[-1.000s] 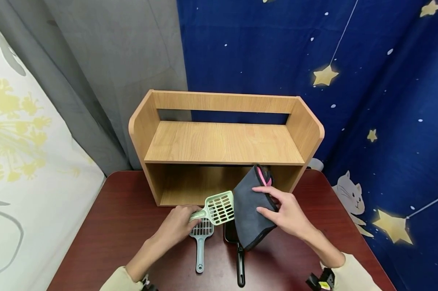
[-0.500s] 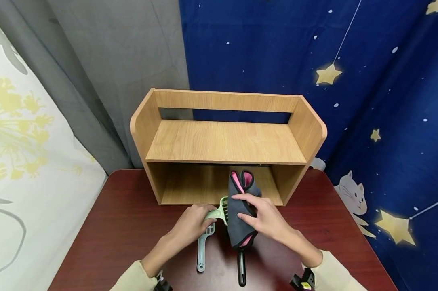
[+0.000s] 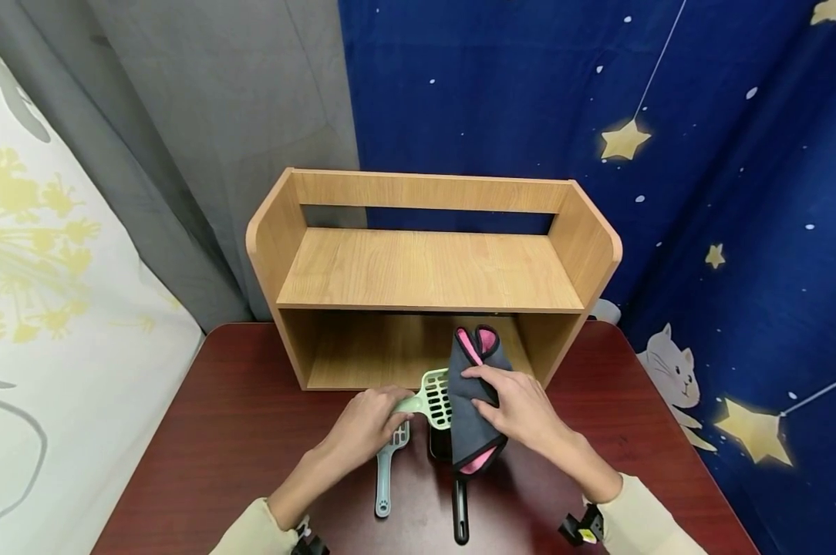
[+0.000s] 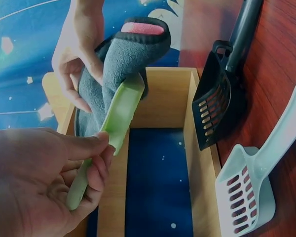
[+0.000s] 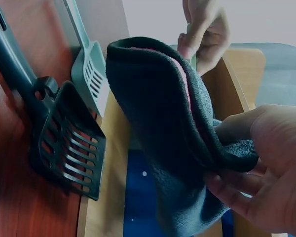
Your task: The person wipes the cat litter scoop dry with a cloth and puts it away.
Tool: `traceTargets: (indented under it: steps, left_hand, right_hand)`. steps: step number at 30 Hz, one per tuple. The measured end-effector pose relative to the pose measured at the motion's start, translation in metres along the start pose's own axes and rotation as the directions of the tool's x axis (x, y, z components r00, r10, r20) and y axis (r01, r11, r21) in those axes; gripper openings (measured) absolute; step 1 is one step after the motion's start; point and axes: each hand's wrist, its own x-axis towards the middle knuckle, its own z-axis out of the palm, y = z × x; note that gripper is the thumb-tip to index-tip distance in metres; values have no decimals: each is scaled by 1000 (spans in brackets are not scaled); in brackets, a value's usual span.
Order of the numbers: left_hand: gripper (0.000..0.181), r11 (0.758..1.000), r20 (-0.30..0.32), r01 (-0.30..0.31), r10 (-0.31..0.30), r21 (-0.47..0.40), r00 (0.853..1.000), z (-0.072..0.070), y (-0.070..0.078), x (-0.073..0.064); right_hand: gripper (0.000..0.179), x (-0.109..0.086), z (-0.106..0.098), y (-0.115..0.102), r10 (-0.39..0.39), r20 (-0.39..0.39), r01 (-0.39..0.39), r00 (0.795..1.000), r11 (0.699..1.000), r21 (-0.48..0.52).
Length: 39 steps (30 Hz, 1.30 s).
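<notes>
My left hand (image 3: 364, 422) grips the handle of a pale green slotted litter scoop (image 3: 436, 399), its head pointing to the right. My right hand (image 3: 529, 408) pinches a folded dark grey cloth (image 3: 465, 405) with pink lining and black edging. The cloth overlaps the right end of the scoop's head; in the left wrist view it wraps over the tip of the scoop (image 4: 122, 113). Below the hands lie a grey-blue litter scoop (image 3: 383, 482) and a black one (image 3: 461, 509), handles toward me. Cloth and hands partly hide both their heads.
A two-tier wooden shelf (image 3: 428, 270) stands at the back of the dark red table (image 3: 230, 432), right behind the hands. Grey and blue star-patterned curtains (image 3: 487, 92) hang behind it, and a white patterned cloth (image 3: 57, 347) hangs at the left.
The cloth, flatter and off to the right at first, is now folded with its pink lining showing. It moved left over the green scoop, then slightly back right, baring more of the slots.
</notes>
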Motion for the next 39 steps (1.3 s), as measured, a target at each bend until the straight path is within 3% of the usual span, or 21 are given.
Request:
traceTargets:
  steps: [6, 12, 18, 22, 28, 33, 39]
  left_hand:
    - [20, 999, 39, -46, 47, -18, 998, 4, 2, 5]
    - [19, 998, 41, -53, 55, -46, 998, 7, 3, 9]
    - [21, 997, 33, -51, 54, -59, 998, 5, -2, 9]
    - [23, 997, 7, -61, 61, -41, 998, 2, -7, 9]
    - [23, 997, -6, -73, 73, -29, 997, -2, -11, 12]
    - [22, 996, 15, -79, 79, -43, 997, 1, -7, 18]
    - [20, 994, 17, -73, 74, -78, 997, 2, -6, 19]
  right_hand:
    - [49, 5, 9, -7, -30, 61, 25, 998, 996, 91]
    - [47, 10, 13, -9, -2, 41, -4, 999, 990, 140]
    - [45, 13, 5, -1, -38, 90, 33, 995, 997, 65]
    - [45, 16, -7, 7, -7, 98, 7, 995, 1000, 0]
    - [46, 22, -8, 7, -31, 96, 31, 995, 1000, 4]
    - [46, 27, 5, -2, -46, 105, 34, 993, 994, 107]
    - [46, 28, 6, -5, 41, 82, -59, 996, 970, 238]
